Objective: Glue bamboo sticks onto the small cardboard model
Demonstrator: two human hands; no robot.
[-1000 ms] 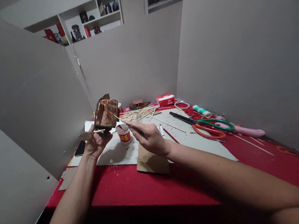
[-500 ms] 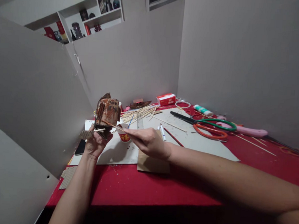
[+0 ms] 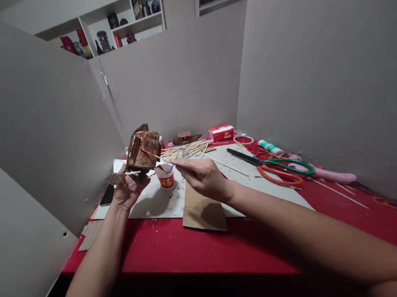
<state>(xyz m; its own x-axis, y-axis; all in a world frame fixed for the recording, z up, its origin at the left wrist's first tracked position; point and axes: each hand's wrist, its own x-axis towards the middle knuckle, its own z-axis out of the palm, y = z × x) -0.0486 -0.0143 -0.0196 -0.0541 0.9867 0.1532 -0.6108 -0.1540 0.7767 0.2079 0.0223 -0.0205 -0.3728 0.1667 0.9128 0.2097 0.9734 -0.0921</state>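
My left hand (image 3: 128,192) holds up a cardboard model (image 3: 148,152) from below, its side partly coated in brown paint and still showing printed characters. A corrugated flap juts out at its lower left. In my right hand (image 3: 203,177) a thin paintbrush (image 3: 153,155) is pinched, its tip against the model's painted side. Beneath the brush stands a red and white paper cup (image 3: 166,178) with dark red paint inside its rim. A blue stick (image 3: 173,165) leans in or behind the cup; I cannot tell which.
A pale board (image 3: 158,208) covers part of the red table, with a brown cardboard piece (image 3: 205,211) on it. Behind lie thin wooden sticks (image 3: 188,150) and a small model boat (image 3: 187,138). Large scissors (image 3: 260,163), a glue bottle (image 3: 271,147) and a tissue pack (image 3: 221,132) lie rightward.
My right hand and the brush have moved up a little, the brush tip shifting higher on the model's side. My left hand holds the model in nearly the same place.
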